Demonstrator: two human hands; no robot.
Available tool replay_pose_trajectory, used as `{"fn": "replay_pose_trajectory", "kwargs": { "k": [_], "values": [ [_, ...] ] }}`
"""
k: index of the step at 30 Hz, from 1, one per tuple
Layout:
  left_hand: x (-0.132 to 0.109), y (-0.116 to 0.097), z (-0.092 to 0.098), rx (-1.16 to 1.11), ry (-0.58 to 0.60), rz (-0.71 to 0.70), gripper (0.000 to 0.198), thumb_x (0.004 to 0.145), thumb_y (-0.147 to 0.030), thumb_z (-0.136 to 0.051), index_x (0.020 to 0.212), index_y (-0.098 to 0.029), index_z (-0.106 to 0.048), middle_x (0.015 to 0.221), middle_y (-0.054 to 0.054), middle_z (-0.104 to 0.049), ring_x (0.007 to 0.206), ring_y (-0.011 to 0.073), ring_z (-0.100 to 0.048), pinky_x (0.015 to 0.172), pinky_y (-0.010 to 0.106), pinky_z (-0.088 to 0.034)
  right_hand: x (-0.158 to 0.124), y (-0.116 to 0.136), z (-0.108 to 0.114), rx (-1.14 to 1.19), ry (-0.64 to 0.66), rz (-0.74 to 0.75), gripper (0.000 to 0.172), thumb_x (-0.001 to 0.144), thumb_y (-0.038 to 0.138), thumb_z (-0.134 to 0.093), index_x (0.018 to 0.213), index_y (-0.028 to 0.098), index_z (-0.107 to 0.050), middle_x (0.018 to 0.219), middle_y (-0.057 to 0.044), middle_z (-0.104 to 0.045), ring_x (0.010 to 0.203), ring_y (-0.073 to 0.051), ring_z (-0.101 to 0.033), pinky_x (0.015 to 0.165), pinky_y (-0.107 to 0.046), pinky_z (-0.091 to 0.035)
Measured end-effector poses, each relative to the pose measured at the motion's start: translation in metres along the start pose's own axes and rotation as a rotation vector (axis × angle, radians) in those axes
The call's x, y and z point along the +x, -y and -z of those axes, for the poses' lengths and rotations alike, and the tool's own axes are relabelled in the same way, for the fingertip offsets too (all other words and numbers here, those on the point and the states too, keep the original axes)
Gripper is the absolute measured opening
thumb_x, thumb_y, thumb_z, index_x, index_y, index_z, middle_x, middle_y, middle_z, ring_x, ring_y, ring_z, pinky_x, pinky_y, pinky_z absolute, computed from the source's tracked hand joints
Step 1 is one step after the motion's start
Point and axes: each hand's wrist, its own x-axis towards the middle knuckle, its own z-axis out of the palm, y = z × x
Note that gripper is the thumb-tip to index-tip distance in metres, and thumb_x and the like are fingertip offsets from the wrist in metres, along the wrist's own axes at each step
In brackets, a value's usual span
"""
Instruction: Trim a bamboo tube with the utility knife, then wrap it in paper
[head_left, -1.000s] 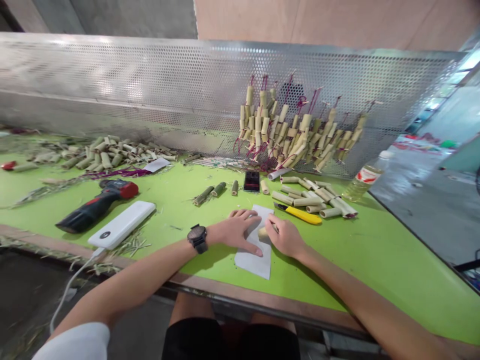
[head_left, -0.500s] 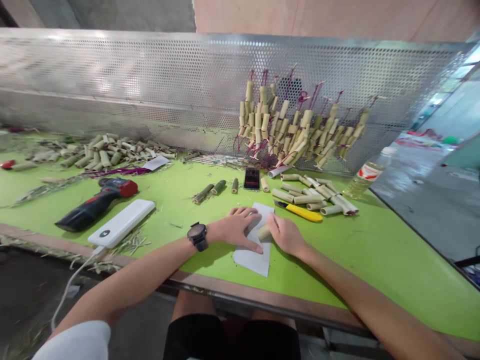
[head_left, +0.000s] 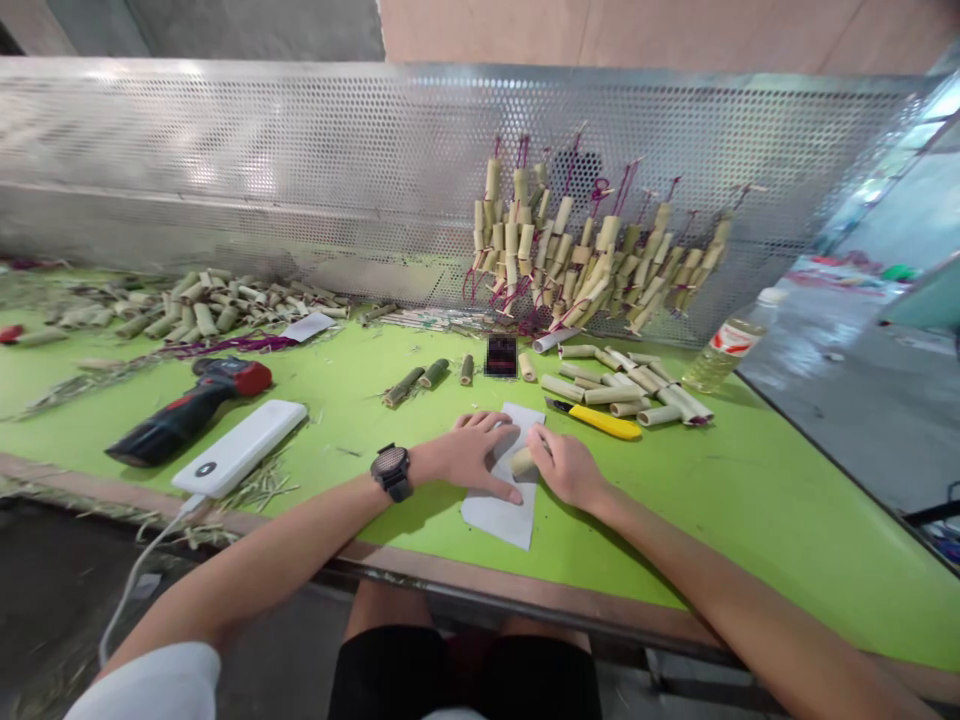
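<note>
1. My left hand (head_left: 480, 455) is spread wide over the paper (head_left: 499, 522); firm, even pressure should stop it from sliding or creasing.
2. My right hand (head_left: 568, 468) is narrow, closed round a tube (head_left: 523, 461). The tube's free end pokes out toward my left thumb, above the paper; whether they touch, I can't tell. A snug grip and a steady angle should serve best.
3. Strung tubes (head_left: 606, 235) hang well beyond my right hand, out of the way.
4. The drill (head_left: 191, 410) lies well left of my left hand, likewise harmless.
5. The bottle (head_left: 726, 355) stands far right of my right hand.
6. The knife (head_left: 605, 421) lies just beyond my right hand, tip near the paper: the likeliest snag.
</note>
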Motion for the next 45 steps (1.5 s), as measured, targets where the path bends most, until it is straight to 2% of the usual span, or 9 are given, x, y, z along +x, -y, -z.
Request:
{"fn": "replay_pose_trajectory", "kwargs": {
  "k": [8,12,17,21,25,28,33,38,45],
  "values": [
    [-0.001,-0.003,0.002,-0.011,-0.004,0.008,0.118,0.065,-0.095,-0.057,0.157,-0.025,-0.036,0.16,0.017,-0.036,0.144,0.0445,-0.032,0.118,0.059,-0.022,0.002,-0.004,0.005,0.067,-0.013,0.012,0.038,0.104,0.052,-0.034,0.098,0.022,-0.056,0.07,0.0,-0.064,0.059,-0.016,-0.057,0.057,-0.026,-0.034],
    [-0.001,-0.004,0.002,-0.009,-0.004,0.015,0.117,0.065,-0.096,-0.056,0.157,-0.026,-0.037,0.16,0.015,-0.035,0.145,0.0449,-0.032,0.119,0.058,-0.021,0.002,-0.001,0.007,-0.014,-0.01,-0.081,0.038,0.102,0.053,-0.038,0.102,0.023,-0.06,0.065,0.0,-0.065,0.056,-0.017,-0.057,0.055,-0.026,-0.032],
    [-0.002,-0.009,0.003,0.013,-0.024,0.033,0.116,0.065,-0.095,-0.056,0.154,-0.024,-0.041,0.158,0.016,-0.039,0.142,0.0438,-0.035,0.119,0.057,-0.022,0.005,-0.001,0.004,-0.117,-0.099,-0.209,0.046,0.103,0.05,-0.032,0.094,0.022,-0.068,0.071,-0.005,-0.07,0.064,-0.02,-0.062,0.057,-0.027,-0.032],
    [-0.004,-0.011,0.002,0.044,-0.029,0.068,0.115,0.067,-0.096,-0.053,0.153,-0.021,-0.043,0.156,0.017,-0.041,0.14,0.0438,-0.037,0.118,0.057,-0.022,0.004,-0.001,0.005,-0.061,-0.052,-0.142,0.04,0.1,0.049,-0.039,0.087,0.022,-0.065,0.068,-0.002,-0.067,0.057,-0.017,-0.057,0.054,-0.027,-0.03],
    [-0.006,-0.011,0.0,0.064,-0.027,0.111,0.116,0.069,-0.098,-0.046,0.155,-0.021,-0.038,0.158,0.019,-0.037,0.142,0.0458,-0.033,0.117,0.061,-0.02,0.002,0.0,0.008,0.059,0.001,-0.064,0.032,0.095,0.052,-0.05,0.085,0.023,-0.06,0.054,0.005,-0.055,0.047,-0.013,-0.046,0.05,-0.026,-0.028],
    [-0.006,-0.011,-0.003,0.067,-0.02,0.117,0.114,0.07,-0.098,-0.044,0.157,-0.024,-0.035,0.159,0.018,-0.035,0.144,0.0454,-0.031,0.117,0.06,-0.02,0.0,0.002,0.009,0.108,-0.021,-0.07,0.03,0.092,0.053,-0.054,0.09,0.024,-0.059,0.054,0.006,-0.054,0.048,-0.013,-0.047,0.05,-0.026,-0.029],
    [-0.006,-0.012,-0.005,0.064,-0.044,0.118,0.115,0.069,-0.098,-0.045,0.156,-0.022,-0.036,0.159,0.019,-0.036,0.145,0.0453,-0.03,0.116,0.059,-0.021,0.001,0.004,0.005,0.047,-0.032,-0.137,0.039,0.097,0.057,-0.045,0.09,0.023,-0.064,0.06,0.001,-0.063,0.053,-0.016,-0.055,0.051,-0.027,-0.031],
    [-0.004,-0.011,-0.007,0.072,-0.042,0.13,0.116,0.069,-0.098,-0.045,0.156,-0.021,-0.036,0.159,0.019,-0.036,0.145,0.0451,-0.029,0.116,0.058,-0.021,0.003,0.001,0.002,-0.05,-0.079,-0.217,0.046,0.103,0.048,-0.033,0.095,0.022,-0.071,0.087,-0.008,-0.076,0.077,-0.022,-0.067,0.062,-0.028,-0.037],
    [-0.004,-0.01,-0.006,0.075,-0.024,0.136,0.116,0.07,-0.098,-0.043,0.156,-0.021,-0.035,0.162,0.02,-0.031,0.147,0.0462,-0.026,0.116,0.06,-0.021,0.009,-0.012,0.002,-0.082,-0.141,-0.223,0.039,0.101,0.047,-0.038,0.091,0.023,-0.066,0.076,-0.004,-0.072,0.066,-0.02,-0.062,0.056,-0.027,-0.032]
  ]
}}
